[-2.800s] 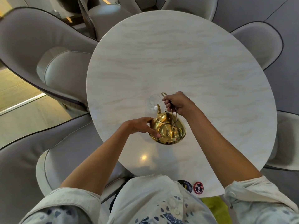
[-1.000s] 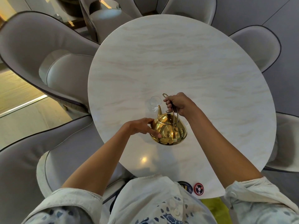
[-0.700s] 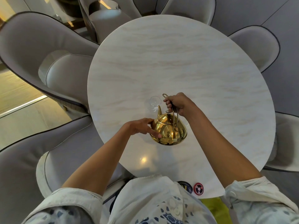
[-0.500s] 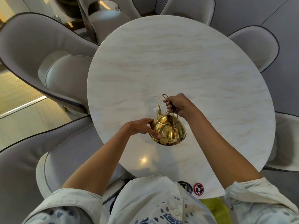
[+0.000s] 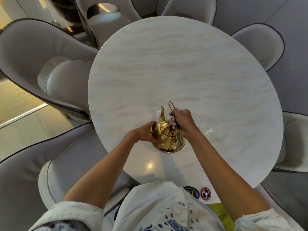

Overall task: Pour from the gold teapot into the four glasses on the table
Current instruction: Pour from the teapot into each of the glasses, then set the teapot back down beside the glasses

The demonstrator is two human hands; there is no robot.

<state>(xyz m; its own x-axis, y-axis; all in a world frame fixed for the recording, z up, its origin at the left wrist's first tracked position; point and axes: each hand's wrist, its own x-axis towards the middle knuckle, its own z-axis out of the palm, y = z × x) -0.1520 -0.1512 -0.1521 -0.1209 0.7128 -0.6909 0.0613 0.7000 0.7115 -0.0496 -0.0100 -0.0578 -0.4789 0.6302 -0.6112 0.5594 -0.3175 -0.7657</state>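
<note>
The gold teapot (image 5: 167,137) is held above the round marble table (image 5: 191,67), tipped forward. Its spout points at a clear glass (image 5: 156,106) just beyond it. My right hand (image 5: 182,121) grips the thin wire handle above the lid. My left hand (image 5: 146,133) presses against the pot's left side and underside. More clear glass (image 5: 207,126) shows to the right, partly behind my right hand; how many stand there is hard to tell.
Grey padded chairs (image 5: 50,64) ring the table on all sides. Two round badges (image 5: 205,193) lie at the table's near edge, close to my chest. The far half of the tabletop shows only bare marble.
The teapot has tipped a little further forward, its spout now over the glass in front. Both hands keep the same hold. The view has shifted slightly.
</note>
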